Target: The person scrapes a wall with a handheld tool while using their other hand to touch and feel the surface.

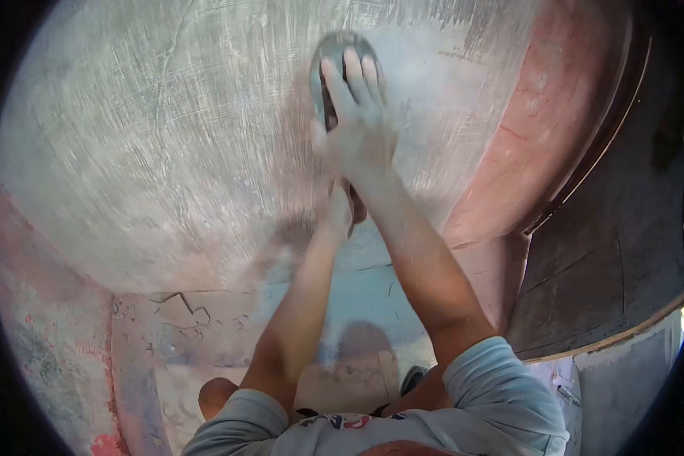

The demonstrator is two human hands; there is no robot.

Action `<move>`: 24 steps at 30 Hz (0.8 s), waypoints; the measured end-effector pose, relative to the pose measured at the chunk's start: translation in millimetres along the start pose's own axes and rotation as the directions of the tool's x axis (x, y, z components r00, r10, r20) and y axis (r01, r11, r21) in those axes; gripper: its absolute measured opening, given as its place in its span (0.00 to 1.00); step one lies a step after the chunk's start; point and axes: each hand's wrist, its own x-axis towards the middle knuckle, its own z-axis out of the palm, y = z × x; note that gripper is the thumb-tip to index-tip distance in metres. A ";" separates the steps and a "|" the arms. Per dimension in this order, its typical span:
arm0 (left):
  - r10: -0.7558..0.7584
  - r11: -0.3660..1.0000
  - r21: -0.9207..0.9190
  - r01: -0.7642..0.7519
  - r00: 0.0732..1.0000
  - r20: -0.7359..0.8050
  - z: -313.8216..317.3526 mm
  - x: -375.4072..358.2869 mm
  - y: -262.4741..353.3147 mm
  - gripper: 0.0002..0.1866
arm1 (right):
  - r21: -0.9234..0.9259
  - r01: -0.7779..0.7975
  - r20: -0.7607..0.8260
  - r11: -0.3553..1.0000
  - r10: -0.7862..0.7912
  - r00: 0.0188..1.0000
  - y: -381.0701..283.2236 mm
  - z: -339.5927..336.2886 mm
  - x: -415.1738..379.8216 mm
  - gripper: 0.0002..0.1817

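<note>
A dark, sole-shaped pad with a rounded end lies against the scratched, whitish curved surface in front of me. My right hand presses down over it, its fingers stretched along the top and its thumb at the left side. Lower down, my left hand is closed round what seems to be the near end of the same pad, partly hidden by the right wrist. Both hands look dusty. The pad's underside is out of sight.
A reddish-pink band borders the whitish surface on the right, followed by a raised rim and a dark panel. Below runs a worn ledge with cracked paint. A stained wall stands at the left.
</note>
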 end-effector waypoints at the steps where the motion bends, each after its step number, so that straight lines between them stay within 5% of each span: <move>1: 0.034 0.999 -0.005 -0.034 0.999 -0.037 -8.7 -8.4 -14.2 0.18 | -0.009 -0.030 0.058 1.000 0.030 0.998 -5.2 -2.2 -21.2 0.42; 2: 0.066 0.998 -0.006 -0.067 0.995 -0.074 -21.6 -20.0 -31.7 0.18 | -0.022 -0.061 0.115 0.998 0.064 0.991 -10.3 -4.5 -47.8 0.44; 3: -0.060 0.996 0.073 0.053 0.993 0.099 -80.7 -11.1 -76.9 0.18 | 0.005 -0.093 0.193 0.996 0.090 0.977 -13.7 -7.9 -75.2 0.45; 5: -0.133 0.990 0.020 0.139 0.973 -0.187 -60.5 -53.9 -63.2 0.19 | -0.124 -0.086 0.242 0.989 0.114 0.964 -21.3 -9.1 -113.1 0.45; 6: -0.128 0.991 0.015 0.133 0.976 -0.177 -65.2 -45.4 -65.4 0.19 | -0.133 -0.077 0.229 0.988 0.107 0.968 -20.6 -5.5 -117.7 0.45; 8: -0.061 0.995 0.091 0.052 0.992 0.107 -82.9 -26.6 -72.3 0.39 | -0.111 -0.048 0.173 0.993 0.067 0.983 -14.8 -6.6 -87.3 0.45; 9: -0.047 0.998 0.039 0.051 0.995 -0.091 -33.8 -29.2 -41.6 0.19 | -0.086 -0.025 0.117 0.996 0.035 0.993 -11.7 -5.7 -64.4 0.45; 11: -0.175 0.981 0.066 0.182 0.979 -0.108 -1.4 -1.0 2.3 0.21 | -0.104 0.011 0.011 0.995 -0.010 1.000 -4.8 3.2 -11.1 0.46; 14: -0.084 0.990 0.131 0.050 0.960 0.268 4.2 11.3 43.3 0.24 | -0.124 0.038 -0.035 0.992 -0.043 0.998 1.7 9.4 17.6 0.45; 18: -0.179 0.983 0.048 0.175 0.978 0.106 -36.0 21.1 -35.3 0.22 | -0.166 0.021 0.113 0.986 -0.002 0.994 -2.2 5.4 -27.5 0.49; 20: -0.224 0.968 -0.046 0.245 0.935 0.277 -133.7 59.2 -147.6 0.20 | -0.152 -0.004 0.230 0.988 0.040 0.972 -7.4 0.4 -77.3 0.50; 24: -0.260 0.965 0.044 0.257 0.949 0.180 -112.2 -7.1 -111.2 0.19 | -0.129 -0.041 0.302 0.991 0.078 0.950 -8.7 -1.5 -111.5 0.51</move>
